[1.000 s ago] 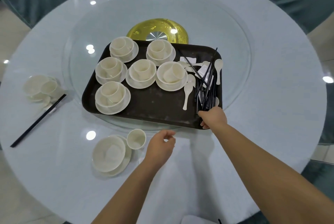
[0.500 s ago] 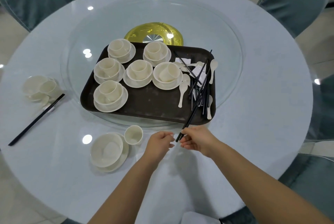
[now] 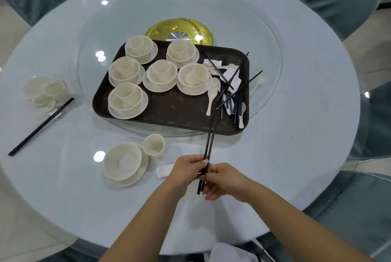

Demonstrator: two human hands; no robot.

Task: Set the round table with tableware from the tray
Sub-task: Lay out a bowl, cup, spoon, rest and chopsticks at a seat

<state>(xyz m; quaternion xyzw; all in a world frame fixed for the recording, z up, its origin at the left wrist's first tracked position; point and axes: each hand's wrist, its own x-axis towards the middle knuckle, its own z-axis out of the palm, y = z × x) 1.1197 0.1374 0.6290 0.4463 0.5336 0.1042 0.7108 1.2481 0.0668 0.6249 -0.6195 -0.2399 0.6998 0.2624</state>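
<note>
Since half a second ago the pair of chopsticks [image 3: 209,147] has come clear of the heap on the tray [image 3: 173,111], and both hands have drawn back toward the near edge of the desk [image 3: 296,156]. The left hand [image 3: 186,171] now pinches the pair partway up while the right hand [image 3: 224,181] curls round its lower end. The sticks are held in the air above the desk, just right of the chopstick rest [image 3: 165,170] and the near place setting's bowl [image 3: 123,161] and cup [image 3: 154,145]. Their long axis runs near to far, tips pointing away over the tray's front rim, butts toward the person. The risk, I judge, is at those far tips (close to the loose spoons [image 3: 211,97] and remaining chopsticks [image 3: 234,92]): a swing sideways could snag and scatter them, or one stick could slip while being evened up.
</note>
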